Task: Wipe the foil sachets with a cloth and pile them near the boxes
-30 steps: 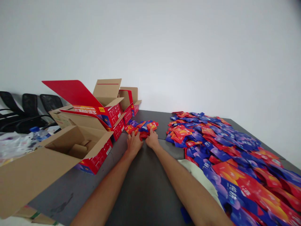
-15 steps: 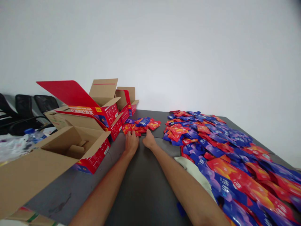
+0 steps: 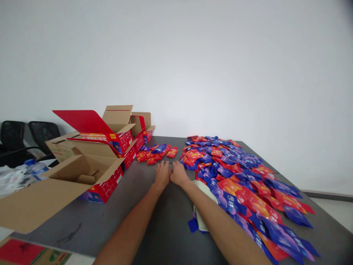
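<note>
My left hand [image 3: 162, 174] rests low over the dark table [image 3: 154, 228], fingers apart, just in front of a small pile of red and blue packets [image 3: 154, 154]. Beside it, nearly touching, is my right hand [image 3: 178, 173], its fingers bent; whether anything is under them is hidden. One red packet [image 3: 172, 152] lies just beyond my right hand, a little apart from the small pile. A large heap of red and blue packets [image 3: 234, 169] spreads over the right side.
An open cardboard box [image 3: 106, 186] stands at the left, with more open red boxes [image 3: 125, 141] behind it. A pale cloth [image 3: 202, 187] lies under my right forearm. Black chairs [image 3: 44, 134] and plastic bags [image 3: 16, 178] are at the far left.
Both hands have drawn back from the small pile and come closer together. The red packet at its right end now lies apart. The view has shifted to the right.
</note>
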A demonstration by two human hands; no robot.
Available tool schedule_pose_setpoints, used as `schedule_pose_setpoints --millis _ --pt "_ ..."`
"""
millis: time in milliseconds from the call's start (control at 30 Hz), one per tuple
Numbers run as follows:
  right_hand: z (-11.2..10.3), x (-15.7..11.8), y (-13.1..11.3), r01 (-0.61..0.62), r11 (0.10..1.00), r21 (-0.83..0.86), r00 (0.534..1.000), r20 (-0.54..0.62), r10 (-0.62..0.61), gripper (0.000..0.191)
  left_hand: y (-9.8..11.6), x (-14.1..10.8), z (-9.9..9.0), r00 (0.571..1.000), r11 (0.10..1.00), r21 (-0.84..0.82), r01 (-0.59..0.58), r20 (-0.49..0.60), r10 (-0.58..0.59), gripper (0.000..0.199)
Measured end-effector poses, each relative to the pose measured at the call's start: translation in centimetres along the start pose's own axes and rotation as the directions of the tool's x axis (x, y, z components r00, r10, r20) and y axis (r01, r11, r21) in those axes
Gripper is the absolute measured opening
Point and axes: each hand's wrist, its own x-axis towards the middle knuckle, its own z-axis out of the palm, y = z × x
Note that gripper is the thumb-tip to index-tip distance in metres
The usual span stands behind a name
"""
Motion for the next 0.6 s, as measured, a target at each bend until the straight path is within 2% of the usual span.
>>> schedule_pose_setpoints --millis 67,167,300,433,600 --pt "-2.0 -2.1 0.6 -0.040 0.996 -0.074 0.999 0.002 0.040 0.030 1.7 -0.7 0.1 1.000 0.999 -0.026 -0.021 0.018 0.021 0.046" --pt "-4.7 -5.2 1.6 -0.078 0.983 -0.166 0.997 0.012 0.081 0.027 4.2 -1.6 0.1 0.998 0.996 -0.069 -0.048 0.039 0.051 0.043" --pt "-7.2 -8.7 3.0 -0.096 0.967 -0.234 0.993 0.043 0.109 0.043 6.6 -2.5 0.2 0.994 0.989 -0.124 -0.081 0.057 0.088 0.037" --pt "-8.0 -11.1 4.2 -0.118 0.946 -0.302 0.980 0.117 0.159 0.061 8.1 -3.1 0.5 0.987 0.979 -0.174 -0.103 0.101 0.122 0.031" --pt "-8.0 -11.9 5.3 -0.170 0.962 -0.216 0.979 0.073 0.189 0.054 9.4 -4.0 1.3 0.977 0.964 -0.238 -0.115 0.149 0.153 0.025"
